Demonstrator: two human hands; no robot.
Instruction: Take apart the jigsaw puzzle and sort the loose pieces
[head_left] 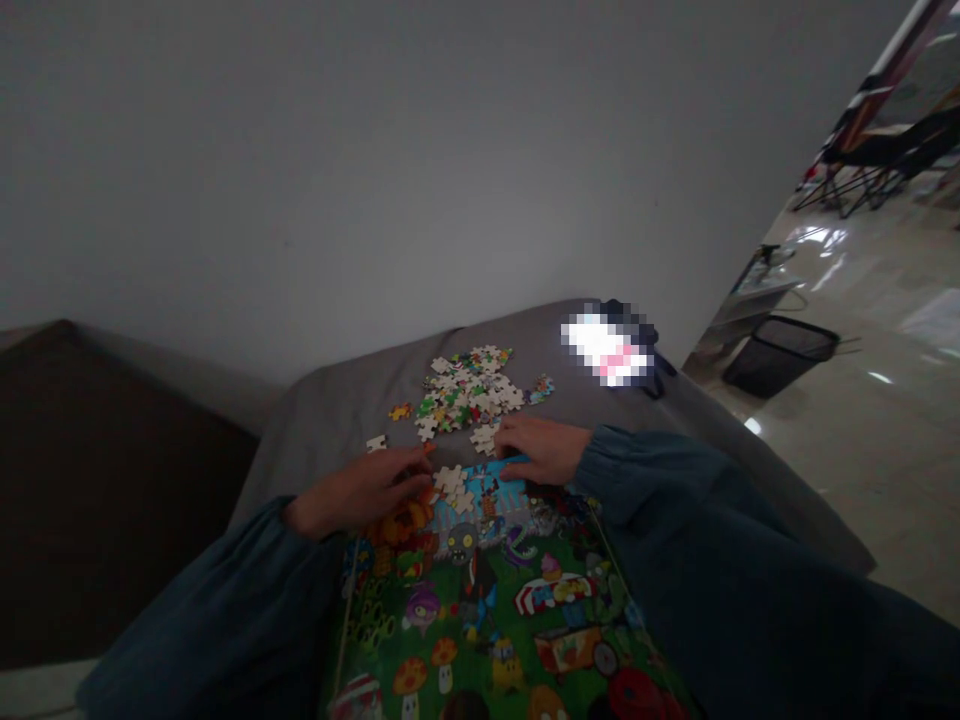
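A colourful cartoon jigsaw board (495, 620) lies in front of me on a grey cloth-covered surface (337, 410). My left hand (367, 488) rests at the board's upper left corner, fingers stretched toward a few loose pieces (452, 487) on its top edge. My right hand (541, 447) lies palm down at the board's upper right, fingers curled and pressing the blue top edge. A pile of loose puzzle pieces (469, 392) lies just beyond both hands. Both sleeves are dark teal.
A blurred-out object on a dark bag (611, 345) sits at the far right of the cloth. A black mesh bin (780, 352) stands on the shiny floor to the right, with folding chairs (877, 160) farther off. A plain wall fills the background.
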